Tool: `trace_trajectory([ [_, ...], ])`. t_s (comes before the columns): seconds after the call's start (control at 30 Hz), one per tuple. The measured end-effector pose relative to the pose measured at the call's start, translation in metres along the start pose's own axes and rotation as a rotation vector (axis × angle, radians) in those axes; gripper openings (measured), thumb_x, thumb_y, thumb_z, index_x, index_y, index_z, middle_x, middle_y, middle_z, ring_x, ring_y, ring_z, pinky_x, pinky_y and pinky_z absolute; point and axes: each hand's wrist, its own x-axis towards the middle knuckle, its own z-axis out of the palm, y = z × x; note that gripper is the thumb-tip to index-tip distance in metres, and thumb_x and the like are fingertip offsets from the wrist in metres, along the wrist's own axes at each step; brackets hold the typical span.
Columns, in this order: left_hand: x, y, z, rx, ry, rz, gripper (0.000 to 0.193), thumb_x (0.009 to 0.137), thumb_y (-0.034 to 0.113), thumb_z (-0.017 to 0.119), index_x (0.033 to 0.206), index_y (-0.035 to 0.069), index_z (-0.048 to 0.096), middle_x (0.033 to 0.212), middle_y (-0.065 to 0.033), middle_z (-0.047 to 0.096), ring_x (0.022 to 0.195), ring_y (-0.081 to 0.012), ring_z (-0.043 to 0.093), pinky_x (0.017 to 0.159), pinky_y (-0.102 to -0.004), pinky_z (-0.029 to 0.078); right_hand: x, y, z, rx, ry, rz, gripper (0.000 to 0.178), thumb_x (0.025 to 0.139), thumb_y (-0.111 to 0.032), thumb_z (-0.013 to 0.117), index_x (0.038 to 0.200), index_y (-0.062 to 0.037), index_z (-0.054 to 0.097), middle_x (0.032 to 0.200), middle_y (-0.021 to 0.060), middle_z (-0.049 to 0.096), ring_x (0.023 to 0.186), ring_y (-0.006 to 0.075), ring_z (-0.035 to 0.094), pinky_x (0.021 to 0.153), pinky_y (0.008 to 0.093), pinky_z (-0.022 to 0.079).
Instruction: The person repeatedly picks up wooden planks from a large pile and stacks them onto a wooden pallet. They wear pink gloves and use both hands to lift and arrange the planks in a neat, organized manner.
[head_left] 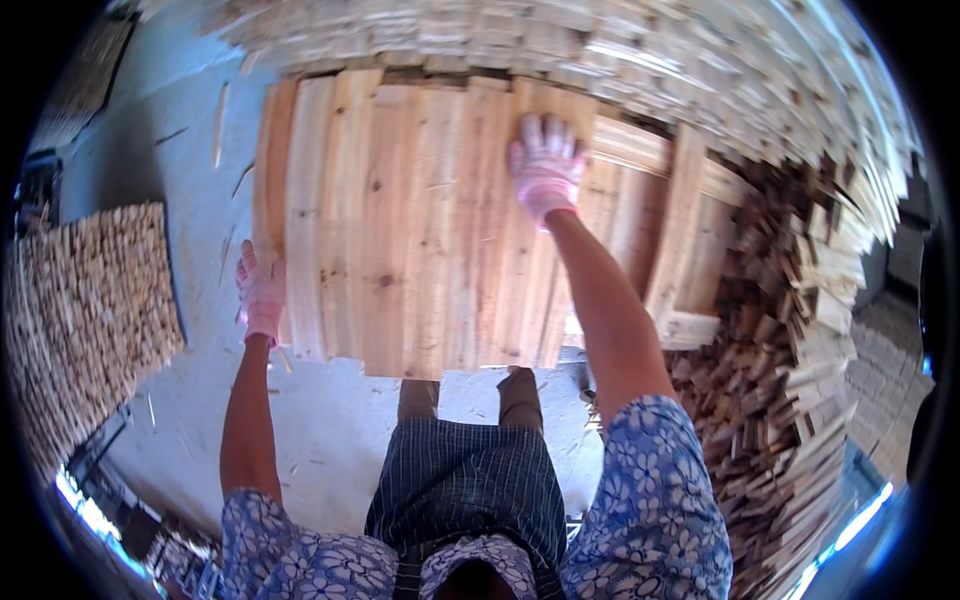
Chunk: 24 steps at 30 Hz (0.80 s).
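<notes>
Wooden boards (420, 225) lie side by side in a wide row in front of me, their grain running away from me and their near ends uneven. My right hand (548, 165), in a pink and white glove, lies on the far right part of this row with its fingers spread. At the row's left edge is my left hand (261, 292), gloved the same way, its fingers stretched out along the outermost board (272, 170). Neither hand is wrapped around a board. Right of the row, a separate narrow board (672, 225) lies slightly slanted across other boards.
A long stack of wooden strips (460, 35) runs along the far side. Loose wood pieces (760, 400) are heaped on the right. Another wood stack (95, 310) stands at the left. Thin splinters lie on the pale floor (310, 430).
</notes>
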Motion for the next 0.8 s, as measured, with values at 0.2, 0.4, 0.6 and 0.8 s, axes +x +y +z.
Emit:
trace_trajectory([
  [0.2,-0.145,0.182,0.014,-0.283,-0.217,0.488,0.059,0.097,0.031,0.067,0.147,0.006,0.051,0.137,-0.0235,0.061,0.128,-0.0405,0.057,0.111,-0.0467,0.044,-0.043,0.074,-0.058,0.501,-0.053,0.135,0.038,0.100,-0.039,0.052,0.129,-0.0150,0.058,0.133,0.0224,0.057,0.125,0.0417,0.053,0.105,0.0540,0.040],
  [0.4,-0.298,0.311,0.083,-0.537,-0.801,0.710,0.060,0.099,0.039,0.065,0.146,0.005,0.050,0.141,-0.0223,0.060,0.131,-0.0350,0.059,0.108,-0.0440,0.047,-0.263,0.215,-0.158,0.478,-0.275,0.495,0.042,0.101,-0.030,0.053,0.139,-0.0123,0.059,0.136,0.0240,0.058,0.125,0.0412,0.057,0.106,0.0466,0.047],
  [0.6,-0.410,0.508,0.047,0.030,-0.816,1.304,0.068,0.100,0.044,0.062,0.154,0.011,0.039,0.144,-0.0211,0.055,0.132,-0.0321,0.056,0.111,-0.0430,0.046,-0.381,0.338,-0.277,0.165,0.036,0.672,0.039,0.096,-0.023,0.063,0.133,-0.0121,0.061,0.125,0.0180,0.065,0.113,0.0387,0.064,0.096,0.0461,0.053],
  [0.8,-0.511,0.722,0.065,0.373,-0.058,1.748,0.085,0.092,0.045,0.070,0.163,0.025,0.027,0.163,-0.0247,0.029,0.151,-0.0445,0.028,0.117,-0.0569,0.032,-0.393,0.360,-0.250,0.564,0.278,0.724,0.035,0.098,-0.021,0.063,0.131,-0.0116,0.063,0.118,0.0175,0.065,0.112,0.0367,0.064,0.096,0.0425,0.052],
])
